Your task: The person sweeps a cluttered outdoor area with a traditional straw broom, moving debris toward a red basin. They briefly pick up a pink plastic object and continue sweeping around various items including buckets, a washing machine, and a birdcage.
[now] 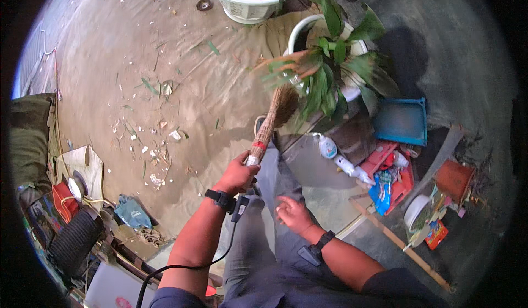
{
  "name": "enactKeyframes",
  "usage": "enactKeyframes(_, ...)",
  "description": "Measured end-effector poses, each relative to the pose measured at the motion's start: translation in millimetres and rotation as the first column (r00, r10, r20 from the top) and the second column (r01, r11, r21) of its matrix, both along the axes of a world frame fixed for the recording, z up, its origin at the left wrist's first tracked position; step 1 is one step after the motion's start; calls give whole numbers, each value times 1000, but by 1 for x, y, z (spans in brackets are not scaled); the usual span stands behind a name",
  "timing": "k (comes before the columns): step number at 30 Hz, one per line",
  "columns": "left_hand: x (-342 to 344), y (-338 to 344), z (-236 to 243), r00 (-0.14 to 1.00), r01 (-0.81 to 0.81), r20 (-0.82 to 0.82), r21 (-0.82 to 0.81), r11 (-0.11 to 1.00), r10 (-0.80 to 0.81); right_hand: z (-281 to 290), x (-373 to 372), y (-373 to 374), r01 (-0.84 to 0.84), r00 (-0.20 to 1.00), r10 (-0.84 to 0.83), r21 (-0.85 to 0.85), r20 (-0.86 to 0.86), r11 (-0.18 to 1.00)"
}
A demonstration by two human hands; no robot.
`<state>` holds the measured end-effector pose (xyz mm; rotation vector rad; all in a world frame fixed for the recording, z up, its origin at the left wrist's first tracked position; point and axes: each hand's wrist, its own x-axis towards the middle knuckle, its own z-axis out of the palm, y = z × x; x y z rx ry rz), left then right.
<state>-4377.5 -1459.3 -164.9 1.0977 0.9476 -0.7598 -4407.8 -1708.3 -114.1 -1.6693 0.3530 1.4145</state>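
Observation:
My left hand [238, 174] is wrapped round the handle of a short straw broom [267, 127] bound with red and white bands. The broom slants up and away, its bristles near the drooping leaves of a potted plant [322, 82], whose white pot [300, 36] shows behind them. Some of those leaves are blurred. My right hand [294, 214] hangs in front of my legs, with its fingers loosely bent and apart and nothing in it. On the brown floor [203, 115] to the left lie scattered paper scraps [175, 135] and leaf bits.
Another white planter [245, 8] stands at the far edge. On the right are a blue tray [401, 121], a white pump bottle [327, 146], a red basket [404, 181] and a wooden stick [404, 245]. A black chair [76, 242] and a teal bag [133, 213] are at left.

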Motion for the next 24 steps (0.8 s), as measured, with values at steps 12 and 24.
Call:
enactKeyframes(12,65,109,23,843,-535,111,276,798,526,-10,111,26,-7,999,2,108,47,994)
enactKeyframes(24,203,112,-51,946,-311,72,-55,949,315,-16,128,49,-103,995,103,-21,1,994)
